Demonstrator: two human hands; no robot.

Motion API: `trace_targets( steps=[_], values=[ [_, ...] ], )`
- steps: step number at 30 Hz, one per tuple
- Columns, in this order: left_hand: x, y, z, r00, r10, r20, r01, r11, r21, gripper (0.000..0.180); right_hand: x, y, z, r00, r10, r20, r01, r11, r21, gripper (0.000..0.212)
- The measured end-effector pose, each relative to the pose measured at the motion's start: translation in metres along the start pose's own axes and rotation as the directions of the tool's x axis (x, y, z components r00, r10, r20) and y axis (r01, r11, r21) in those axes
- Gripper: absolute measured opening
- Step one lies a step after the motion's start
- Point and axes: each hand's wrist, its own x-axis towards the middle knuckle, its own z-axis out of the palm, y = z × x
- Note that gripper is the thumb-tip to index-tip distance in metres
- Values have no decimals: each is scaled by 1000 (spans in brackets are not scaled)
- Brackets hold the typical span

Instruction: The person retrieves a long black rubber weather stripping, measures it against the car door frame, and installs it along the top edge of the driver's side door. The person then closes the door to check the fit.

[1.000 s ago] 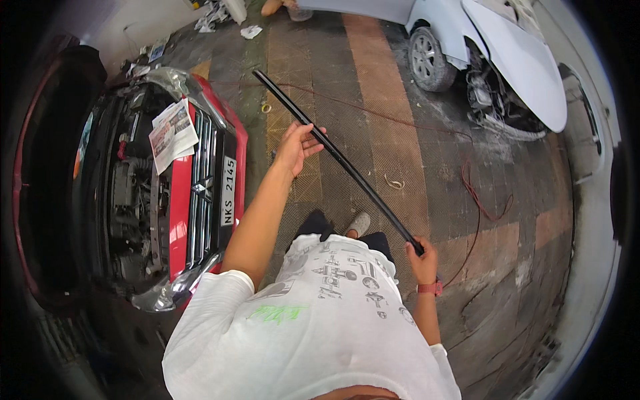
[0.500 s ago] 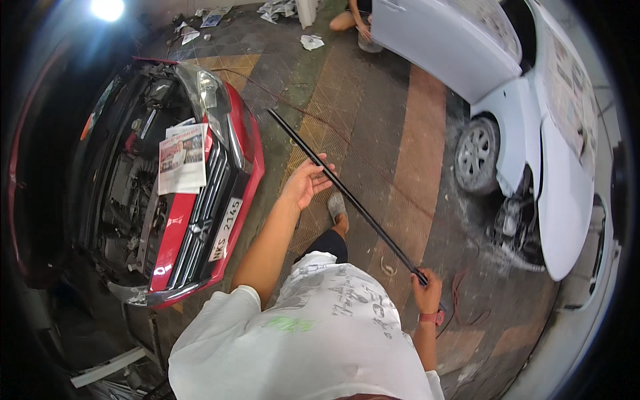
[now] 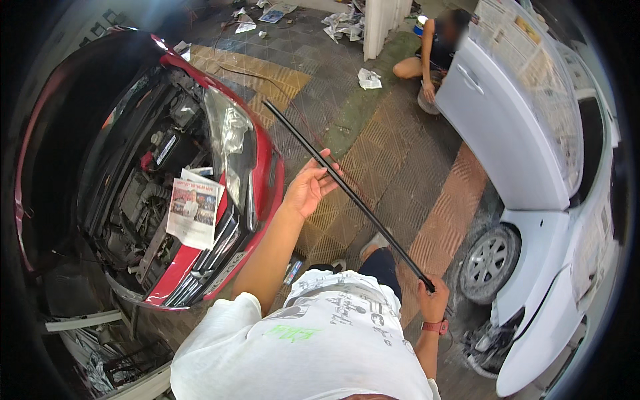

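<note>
Red hood-up car (image 3: 150,200) left of the fingers (image 3: 327,184), white car (image 3: 530,233) off their right, long black strip (image 3: 377,223) slanting between: left hand (image 3: 307,190) loosely spread, strip lying across it; right hand (image 3: 434,301) gripping the near end.

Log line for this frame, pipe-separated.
left hand: supporting black strip | right hand: gripping strip near one end | red car: hood raised

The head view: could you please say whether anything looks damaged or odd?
Mainly the white car: inner parts, normally covered, show ahead of its wheel. Newspaper also lies on the red car. The black strip shows no obvious damage.
</note>
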Motion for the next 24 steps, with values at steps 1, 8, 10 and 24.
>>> trace_targets(
  steps=[1,8,10,24],
  values=[
    [23,1,-3,1000,6,-12,-6,1000,-15,54,31,2,1,1000,-20,10,20,1000,-14,16],
    [195,27,-10,981,6,-193,-36,988,-152,51,275,14,4,988,-120,101,115,992,49,17],
    [233,50,2,962,44,-269,-99,976,-192,50,354,10,11,970,-212,116,206,976,66,16],
    [493,245,-75,794,332,-510,-480,857,-189,47,820,-187,140,769,-467,436,468,876,112,16]
  ],
)
